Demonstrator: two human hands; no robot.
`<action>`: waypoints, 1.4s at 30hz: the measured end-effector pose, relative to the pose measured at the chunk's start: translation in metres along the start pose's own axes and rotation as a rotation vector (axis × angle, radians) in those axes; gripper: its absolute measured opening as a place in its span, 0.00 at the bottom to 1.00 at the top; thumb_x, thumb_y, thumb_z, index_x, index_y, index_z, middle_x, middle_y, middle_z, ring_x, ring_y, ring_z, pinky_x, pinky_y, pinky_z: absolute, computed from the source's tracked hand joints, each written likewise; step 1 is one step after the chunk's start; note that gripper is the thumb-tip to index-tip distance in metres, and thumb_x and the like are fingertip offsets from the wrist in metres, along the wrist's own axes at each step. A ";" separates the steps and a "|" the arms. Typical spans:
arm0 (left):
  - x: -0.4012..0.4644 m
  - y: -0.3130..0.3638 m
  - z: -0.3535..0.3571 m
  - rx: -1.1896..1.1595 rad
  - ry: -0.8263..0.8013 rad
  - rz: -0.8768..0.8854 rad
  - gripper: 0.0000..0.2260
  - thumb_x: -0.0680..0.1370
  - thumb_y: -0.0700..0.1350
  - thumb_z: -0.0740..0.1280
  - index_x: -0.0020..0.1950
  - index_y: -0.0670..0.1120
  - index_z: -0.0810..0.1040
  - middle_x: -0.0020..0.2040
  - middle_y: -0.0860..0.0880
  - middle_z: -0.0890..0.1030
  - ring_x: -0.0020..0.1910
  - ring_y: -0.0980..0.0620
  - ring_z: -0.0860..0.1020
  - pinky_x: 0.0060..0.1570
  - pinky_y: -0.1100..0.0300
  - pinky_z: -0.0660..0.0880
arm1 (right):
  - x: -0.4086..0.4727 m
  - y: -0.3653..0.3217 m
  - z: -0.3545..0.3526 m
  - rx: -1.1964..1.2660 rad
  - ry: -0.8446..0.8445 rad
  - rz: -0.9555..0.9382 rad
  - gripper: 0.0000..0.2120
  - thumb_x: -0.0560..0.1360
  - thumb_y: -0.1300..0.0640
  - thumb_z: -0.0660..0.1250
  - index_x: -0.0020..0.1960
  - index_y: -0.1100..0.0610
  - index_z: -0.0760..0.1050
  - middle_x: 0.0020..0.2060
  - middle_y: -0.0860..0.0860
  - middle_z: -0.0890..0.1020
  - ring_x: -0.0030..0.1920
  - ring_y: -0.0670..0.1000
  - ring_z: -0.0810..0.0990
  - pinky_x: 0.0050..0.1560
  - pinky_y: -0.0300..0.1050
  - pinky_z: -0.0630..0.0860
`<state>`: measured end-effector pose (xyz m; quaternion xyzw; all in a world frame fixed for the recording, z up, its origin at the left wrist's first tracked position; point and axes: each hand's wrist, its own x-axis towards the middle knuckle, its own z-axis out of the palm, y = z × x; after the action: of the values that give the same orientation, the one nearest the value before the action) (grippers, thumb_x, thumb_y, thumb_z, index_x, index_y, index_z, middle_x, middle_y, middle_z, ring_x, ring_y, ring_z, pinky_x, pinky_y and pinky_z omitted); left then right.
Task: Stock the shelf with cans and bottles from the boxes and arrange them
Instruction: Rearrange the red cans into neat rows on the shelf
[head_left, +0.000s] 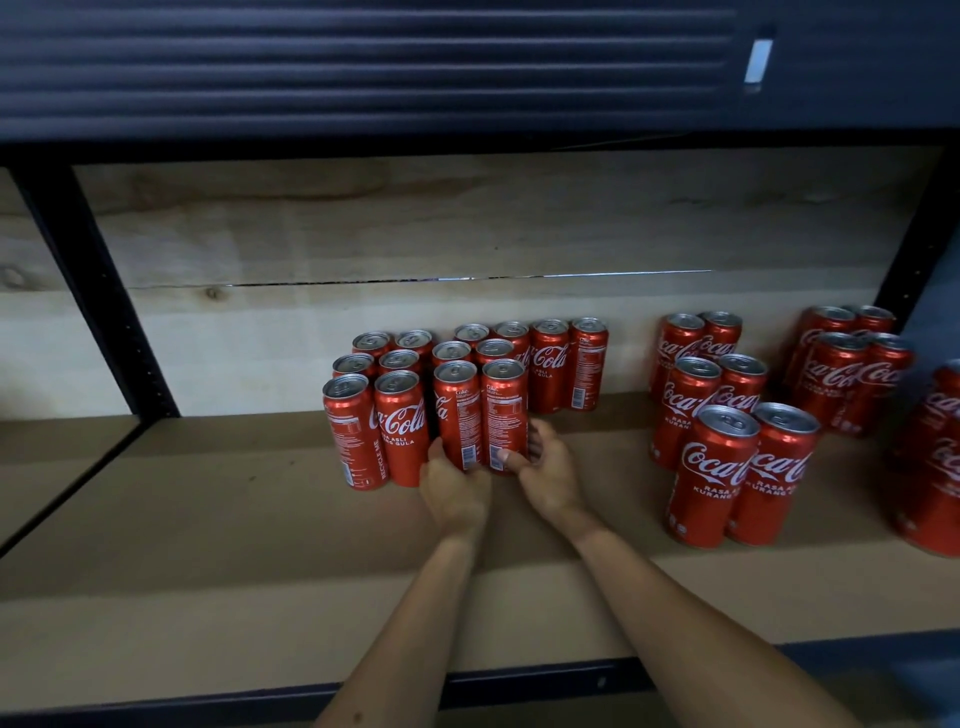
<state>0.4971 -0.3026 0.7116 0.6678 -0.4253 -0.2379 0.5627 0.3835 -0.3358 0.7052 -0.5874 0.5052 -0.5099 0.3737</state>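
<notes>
Several tall red Coca-Cola cans stand in rows on the wooden shelf board (208, 519). My left hand (453, 491) grips the base of the front can (457, 410) of the third row. My right hand (545, 475) grips the base of the neighbouring front can (503, 410), thumb on its face and fingers behind it. Both cans stand upright on the board, touching each other and the cluster behind. To their left stand two more front cans (374, 431).
A second group of red cans (727, 415) stands to the right, and a third group (852, 364) farther right near the edge of view. A dark metal upright (98, 296) bounds the bay on the left. A dark upper shelf (363, 67) hangs overhead.
</notes>
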 end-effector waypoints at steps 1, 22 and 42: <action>-0.002 0.001 0.001 -0.006 0.001 -0.006 0.26 0.74 0.38 0.70 0.71 0.40 0.69 0.60 0.40 0.80 0.60 0.39 0.78 0.60 0.50 0.74 | 0.000 0.000 -0.002 0.004 -0.017 0.003 0.26 0.72 0.64 0.73 0.68 0.57 0.70 0.59 0.52 0.80 0.54 0.44 0.80 0.59 0.41 0.76; -0.007 -0.007 -0.004 -0.052 -0.132 0.087 0.24 0.74 0.40 0.73 0.64 0.44 0.65 0.60 0.45 0.79 0.57 0.46 0.78 0.58 0.53 0.74 | -0.018 0.002 -0.029 0.004 -0.103 -0.060 0.26 0.75 0.66 0.69 0.70 0.54 0.68 0.59 0.49 0.80 0.60 0.47 0.80 0.65 0.49 0.74; -0.015 -0.026 -0.075 -0.236 -0.535 0.115 0.28 0.71 0.39 0.77 0.68 0.44 0.72 0.61 0.49 0.80 0.58 0.55 0.79 0.59 0.60 0.76 | -0.087 -0.032 -0.024 -0.007 -0.107 0.051 0.26 0.76 0.65 0.69 0.72 0.58 0.67 0.61 0.51 0.78 0.60 0.49 0.77 0.65 0.45 0.73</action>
<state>0.5564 -0.2485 0.7037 0.4863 -0.5651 -0.4210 0.5167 0.3694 -0.2420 0.7213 -0.6022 0.5010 -0.4663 0.4109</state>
